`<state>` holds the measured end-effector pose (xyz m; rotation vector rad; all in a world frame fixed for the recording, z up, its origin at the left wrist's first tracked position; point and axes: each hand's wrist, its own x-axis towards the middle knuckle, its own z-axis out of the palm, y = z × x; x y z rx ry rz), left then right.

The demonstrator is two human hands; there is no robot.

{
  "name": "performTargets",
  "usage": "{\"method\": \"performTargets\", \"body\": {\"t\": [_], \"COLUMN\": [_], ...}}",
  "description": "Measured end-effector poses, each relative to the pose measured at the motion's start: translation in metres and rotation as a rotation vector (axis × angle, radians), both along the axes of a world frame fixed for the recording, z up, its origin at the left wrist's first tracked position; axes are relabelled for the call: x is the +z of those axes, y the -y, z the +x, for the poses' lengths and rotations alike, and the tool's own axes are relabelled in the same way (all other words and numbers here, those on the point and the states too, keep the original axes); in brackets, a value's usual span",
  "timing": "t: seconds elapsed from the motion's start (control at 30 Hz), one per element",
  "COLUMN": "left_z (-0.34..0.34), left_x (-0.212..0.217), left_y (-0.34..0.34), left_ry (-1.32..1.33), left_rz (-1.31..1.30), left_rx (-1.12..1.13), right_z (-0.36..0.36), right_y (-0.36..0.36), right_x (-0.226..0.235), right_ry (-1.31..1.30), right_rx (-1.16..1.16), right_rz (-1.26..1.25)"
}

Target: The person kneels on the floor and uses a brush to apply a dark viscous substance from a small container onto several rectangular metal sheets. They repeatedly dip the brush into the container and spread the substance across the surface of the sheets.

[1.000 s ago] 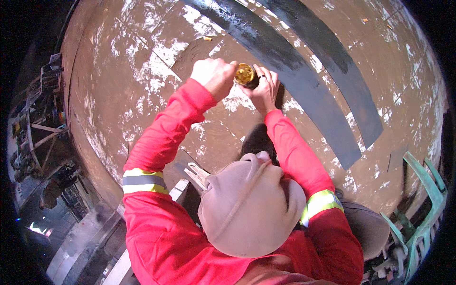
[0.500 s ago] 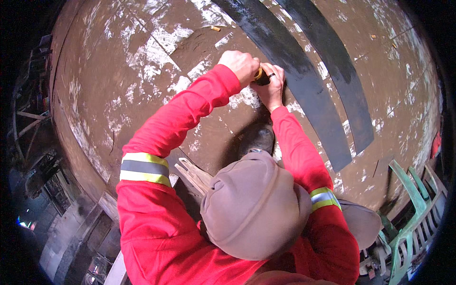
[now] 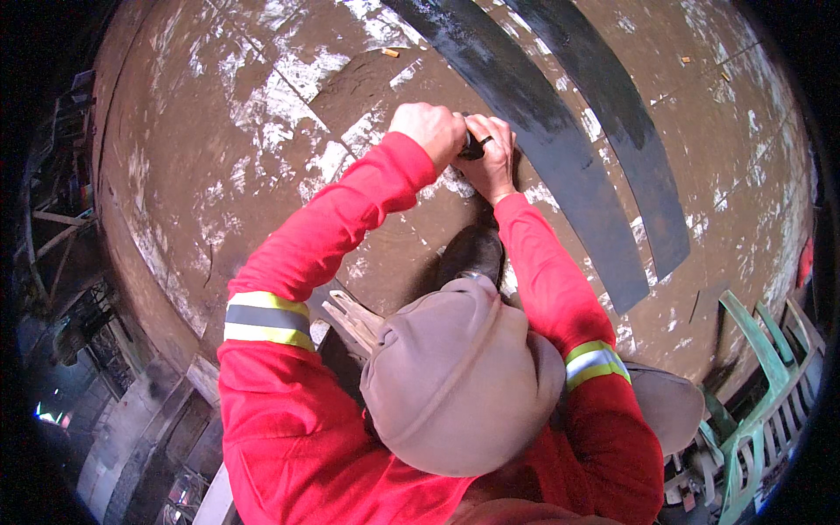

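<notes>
Brown, white-patched floor, with a small dark object caught between two hands

Seams cross the floor (image 3: 262, 192), whose brown surface is broken by pale patches. Two long dark strips lie on it side by side, the near strip (image 3: 538, 131) and the far strip (image 3: 621, 131), with a narrow gap between. Both run from the upper left down toward the right, bent by the lens.

Just left of the near strip are the hands. The small dark object (image 3: 473, 147) is held off to the right of the left hand (image 3: 427, 133) and against the palm side of the right hand (image 3: 492, 162), so it sits directly between them. The right hand grasps it, fingers wrapped over the top and a dark ring on one of them. The left hand has its knuckles up and fingers curled out of sight; whether it also grips the object, I cannot tell. So little of the object shows that its shape and long axis are unclear; it may be round-sided.

Of the two hands, the right is nearer the strips. Below the hands are a dark shoe (image 3: 472, 252) and a knee in brown cloth (image 3: 459, 376). A greenish slatted frame (image 3: 754, 337) stands at the lower right, well apart.
</notes>
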<state>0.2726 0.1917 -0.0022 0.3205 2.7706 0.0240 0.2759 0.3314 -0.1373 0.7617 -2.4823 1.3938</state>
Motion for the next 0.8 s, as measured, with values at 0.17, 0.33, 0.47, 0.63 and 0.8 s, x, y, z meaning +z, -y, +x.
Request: {"method": "performTargets", "body": {"t": [0.17, 0.33, 0.47, 0.63, 0.8], "left_z": [-0.002, 0.009, 0.021, 0.043, 0.076], "left_x": [-0.015, -0.022, -0.027, -0.032, -0.034], "left_y": [0.03, 0.04, 0.062, 0.094, 0.114], "left_ry": [0.119, 0.107, 0.143, 0.269, 0.353], "left_rz": [0.125, 0.318, 0.573, 0.915, 1.225], "left_rx": [0.087, 0.264, 0.409, 0.641, 0.88], "right_z": [0.003, 0.003, 0.003, 0.006, 0.012], "right_y": [0.002, -0.001, -0.004, -0.002, 0.0], "right_x": [0.01, 0.006, 0.005, 0.007, -0.005], "right_ry": [0.023, 0.046, 0.064, 0.13, 0.154], "right_rx": [0.082, 0.029, -0.01, -0.016, -0.036], "right_rz": [0.048, 0.055, 0.047, -0.017, 0.012]}}
